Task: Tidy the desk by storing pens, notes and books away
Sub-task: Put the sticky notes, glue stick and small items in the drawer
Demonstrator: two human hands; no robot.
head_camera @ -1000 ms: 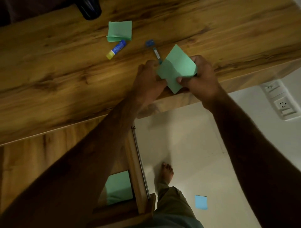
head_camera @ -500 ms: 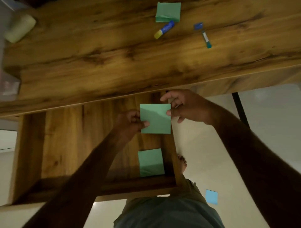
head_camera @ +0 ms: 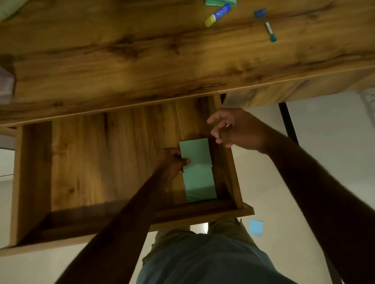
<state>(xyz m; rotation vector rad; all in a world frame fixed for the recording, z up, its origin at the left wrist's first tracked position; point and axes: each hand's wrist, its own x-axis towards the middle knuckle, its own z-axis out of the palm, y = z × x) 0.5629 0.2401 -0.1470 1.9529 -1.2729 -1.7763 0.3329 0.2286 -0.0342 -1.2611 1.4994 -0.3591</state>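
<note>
My left hand (head_camera: pixel 172 162) pinches 1 green note (head_camera: pixel 196 152) by its left edge, beside the drawer's (head_camera: pixel 32 172) right wall, overlapping the other green note (head_camera: pixel 199 185) in the front right corner. My right hand (head_camera: pixel 237 129) hovers loosely spread above that wall, holding nothing.

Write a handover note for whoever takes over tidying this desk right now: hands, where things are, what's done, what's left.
Left hand pinches a green note over the open drawer. Right hand is open, empty, above the drawer's right wall.
Done: one green pad lies in the drawer's front right corner.
Left: release the held note, then store the green notes, glue stick, pen and blue cap from the desk. A blue note lies on the floor.
</note>
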